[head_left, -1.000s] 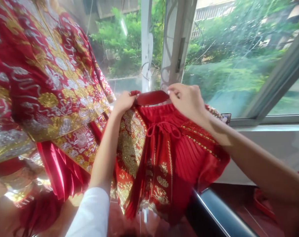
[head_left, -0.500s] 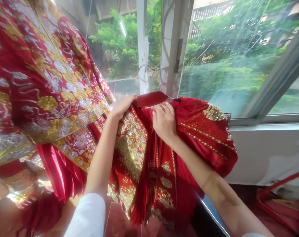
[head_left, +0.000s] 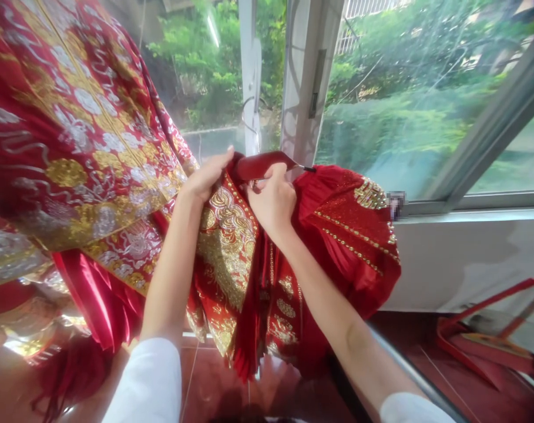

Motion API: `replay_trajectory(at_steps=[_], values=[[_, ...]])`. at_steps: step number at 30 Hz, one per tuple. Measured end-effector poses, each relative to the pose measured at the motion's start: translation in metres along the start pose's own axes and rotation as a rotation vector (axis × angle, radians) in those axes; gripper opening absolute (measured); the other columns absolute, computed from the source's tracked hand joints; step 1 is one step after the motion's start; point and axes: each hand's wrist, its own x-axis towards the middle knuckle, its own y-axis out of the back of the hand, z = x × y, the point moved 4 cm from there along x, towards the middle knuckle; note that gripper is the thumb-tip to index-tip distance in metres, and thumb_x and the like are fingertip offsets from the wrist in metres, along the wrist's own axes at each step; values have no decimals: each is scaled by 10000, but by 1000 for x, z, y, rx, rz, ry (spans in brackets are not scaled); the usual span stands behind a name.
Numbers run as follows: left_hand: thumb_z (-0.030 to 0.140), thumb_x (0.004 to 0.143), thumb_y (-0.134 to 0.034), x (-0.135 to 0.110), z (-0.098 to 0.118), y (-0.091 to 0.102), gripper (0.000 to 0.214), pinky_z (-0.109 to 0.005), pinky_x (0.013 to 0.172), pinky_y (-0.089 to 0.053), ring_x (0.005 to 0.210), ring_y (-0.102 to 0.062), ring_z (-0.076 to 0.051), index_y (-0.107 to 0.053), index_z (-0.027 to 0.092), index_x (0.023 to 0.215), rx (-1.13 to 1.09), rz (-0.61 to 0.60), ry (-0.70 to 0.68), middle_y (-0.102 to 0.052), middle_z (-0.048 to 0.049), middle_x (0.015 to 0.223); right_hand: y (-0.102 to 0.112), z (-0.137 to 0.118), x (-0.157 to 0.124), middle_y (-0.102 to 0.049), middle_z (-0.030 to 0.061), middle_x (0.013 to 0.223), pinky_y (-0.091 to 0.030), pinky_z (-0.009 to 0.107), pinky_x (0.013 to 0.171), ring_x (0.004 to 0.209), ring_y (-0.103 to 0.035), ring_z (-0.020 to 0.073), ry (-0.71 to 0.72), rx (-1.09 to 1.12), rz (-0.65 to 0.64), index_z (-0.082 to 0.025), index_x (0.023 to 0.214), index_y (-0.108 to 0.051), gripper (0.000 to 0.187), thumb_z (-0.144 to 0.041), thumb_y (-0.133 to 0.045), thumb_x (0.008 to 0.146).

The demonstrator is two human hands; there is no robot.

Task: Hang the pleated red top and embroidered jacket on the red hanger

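A red garment (head_left: 225, 258) with gold embroidery and beaded edges hangs in front of me on a wire hanger (head_left: 249, 117). The hanger's black-tipped end shows at the right of the garment's smooth red top band (head_left: 260, 167). My left hand (head_left: 207, 176) is at the upper left edge of the garment, gripping its cloth near the band. With fingers curled in, my right hand (head_left: 273, 197) holds the front of the band near its middle. What lies inside its fingers is mostly hidden. Below both hands hangs a dark red tassel-like bunch (head_left: 248, 329).
Another red garment (head_left: 86, 141) with silver and gold embroidery hangs close at the left. Behind are a window frame (head_left: 308, 88) and a sill. A red metal frame (head_left: 482, 341) stands on the tiled floor (head_left: 214, 376) at the lower right.
My right hand has moved left along the band and its fingers have curled from lying flatter. My left hand has shifted slightly; the view has turned a little to the right.
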Motion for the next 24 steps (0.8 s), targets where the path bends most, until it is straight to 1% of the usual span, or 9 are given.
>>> replay_trajectory(at_steps=[2, 5, 8, 12, 14, 16, 19, 21, 24], values=[[497, 844, -488, -1, 0, -1, 467, -341, 823, -545, 891, -658, -211, -657, 126, 1072, 37, -30, -30, -687, -83, 833, -2, -3, 0, -642, 45, 725, -451, 465, 853, 754, -639, 246, -5, 23, 38, -158, 1062, -431, 297, -193, -564, 798], [376, 782, -544, -3, 2, -4, 397, -340, 826, -537, 898, -647, -214, -655, 110, 1055, 107, -80, -66, -687, -93, 864, -5, -1, 1, -601, 15, 685, -443, 455, 863, 734, -628, 229, -39, 40, 71, -180, 1007, -414, 267, -115, -510, 767], [292, 710, -565, -6, 7, -8, 428, -357, 871, -520, 933, -633, -224, -633, 108, 1090, 253, -100, -135, -682, -97, 947, -4, 7, 2, -565, -15, 670, -456, 410, 813, 712, -616, 207, -79, 116, 88, -212, 980, -376, 284, -103, -486, 743], [239, 635, -655, -16, 24, -17, 712, -409, 969, -466, 1104, -563, -292, -479, 139, 1318, 700, 88, -279, -602, -139, 1216, 6, 17, 6, -540, -53, 659, -453, 338, 713, 663, -594, 166, -104, 307, 84, -242, 961, -315, 296, -142, -490, 744], [217, 666, -657, -21, 35, -25, 819, -422, 999, -439, 1225, -482, -330, -350, 152, 1422, 922, 166, -371, -507, -178, 1344, 11, 20, 10, -525, -68, 633, -445, 323, 695, 637, -571, 150, -120, 372, 51, -246, 930, -299, 302, -145, -501, 730], [210, 712, -644, -24, 42, -36, 843, -435, 1006, -427, 1300, -408, -361, -269, 141, 1464, 1097, 198, -427, -413, -213, 1427, 14, 20, 14, -510, -76, 604, -438, 320, 693, 619, -545, 143, -140, 394, 13, -247, 898, -295, 313, -135, -520, 712], [212, 772, -609, -22, 43, -47, 828, -432, 968, -446, 1266, -451, -371, -206, 104, 1488, 1255, 233, -375, -352, -250, 1471, 15, 19, 16, -504, -74, 587, -442, 341, 726, 610, -523, 146, -143, 363, -42, -241, 904, -326, 323, -102, -534, 699], [215, 820, -558, -19, 39, -51, 799, -413, 930, -462, 1179, -537, -344, -163, 97, 1504, 1304, 264, -282, -426, -256, 1420, 17, 18, 14, -521, -61, 601, -450, 359, 751, 631, -540, 159, -119, 327, -84, -230, 945, -365, 319, -84, -528, 712], [235, 866, -501, -19, 32, -53, 769, -406, 889, -469, 1063, -611, -317, -119, 96, 1519, 1323, 311, -132, -605, -233, 1210, 32, 16, 13, -572, -21, 667, -468, 377, 779, 708, -591, 185, -7, 275, -126, -217, 974, -441, 256, -99, -522, 762]])
